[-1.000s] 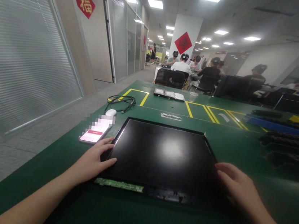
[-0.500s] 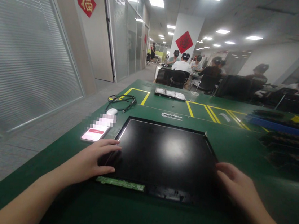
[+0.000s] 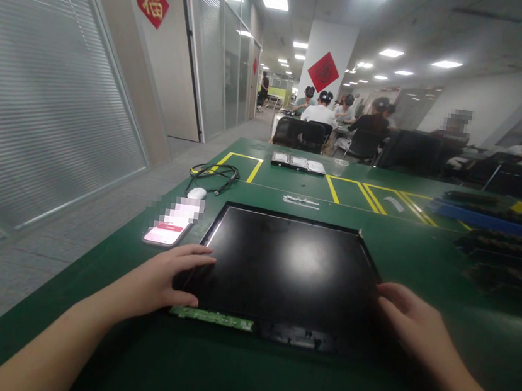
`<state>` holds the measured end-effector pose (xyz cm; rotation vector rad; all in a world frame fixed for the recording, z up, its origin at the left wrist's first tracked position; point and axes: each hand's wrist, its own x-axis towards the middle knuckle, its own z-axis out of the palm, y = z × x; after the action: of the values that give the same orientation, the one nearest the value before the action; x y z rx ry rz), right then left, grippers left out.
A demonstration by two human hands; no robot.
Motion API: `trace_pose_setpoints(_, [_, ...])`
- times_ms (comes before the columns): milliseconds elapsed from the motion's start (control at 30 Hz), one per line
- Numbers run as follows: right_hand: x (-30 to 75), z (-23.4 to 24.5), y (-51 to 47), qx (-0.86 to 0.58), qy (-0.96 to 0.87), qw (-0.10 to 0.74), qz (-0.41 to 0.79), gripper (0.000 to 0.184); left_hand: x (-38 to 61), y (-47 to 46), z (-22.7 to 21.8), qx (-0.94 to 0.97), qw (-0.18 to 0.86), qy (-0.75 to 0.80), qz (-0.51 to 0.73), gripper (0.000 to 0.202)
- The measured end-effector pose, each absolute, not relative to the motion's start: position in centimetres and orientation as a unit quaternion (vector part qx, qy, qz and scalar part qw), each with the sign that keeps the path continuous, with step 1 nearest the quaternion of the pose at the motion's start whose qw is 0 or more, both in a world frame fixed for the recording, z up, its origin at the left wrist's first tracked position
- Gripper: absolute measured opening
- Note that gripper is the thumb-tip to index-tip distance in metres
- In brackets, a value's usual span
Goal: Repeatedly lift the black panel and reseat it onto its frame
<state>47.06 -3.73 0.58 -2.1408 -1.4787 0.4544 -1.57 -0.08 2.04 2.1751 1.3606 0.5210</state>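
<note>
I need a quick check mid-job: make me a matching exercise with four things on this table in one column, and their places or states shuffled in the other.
Things:
1. black panel
2. phone
3. black cable
4. green circuit strip

Places or states:
A. Loosely looped, farther off than the phone
B. Running along part of the panel's near edge
C. Lying flat between the left hand and the right hand
D. Screen lit, showing a red bar

Right pairs: 1-C, 2-D, 3-A, 4-B
</note>
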Motion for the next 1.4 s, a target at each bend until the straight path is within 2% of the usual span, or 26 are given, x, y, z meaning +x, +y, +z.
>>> trace_pose_setpoints(367, [47.3, 0.3, -3.7, -0.783, -0.542, 0.259, 0.16, 0.046, -1.3, -0.4, 2.3, 0.843, 0.212, 0.477, 0.133, 0.059])
trace_pose_setpoints(600, [47.0, 1.0, -3.7, -0.792, -0.516, 0.269, 0.184, 0.047, -1.6, -0.6, 2.3, 0.858, 0.203, 0.453, 0.133, 0.055])
trace_pose_setpoints(967, [46.6, 2.0, -3.7, -0.785, -0.493, 0.307, 0.215, 0.039, -1.7, -0.5, 2.0, 0.873, 0.201, 0.421, 0.143, 0.05])
trace_pose_setpoints(1133, [46.5, 1.9, -3.8, -0.794, -0.472, 0.306, 0.232, 0.043, -1.7, -0.6, 2.3, 0.875, 0.195, 0.421, 0.138, 0.05])
trace_pose_setpoints(1400, [47.3, 1.1, -3.6, -0.779, -0.487, 0.322, 0.232, 0.04, -1.7, -0.6, 2.2, 0.879, 0.197, 0.414, 0.133, 0.047])
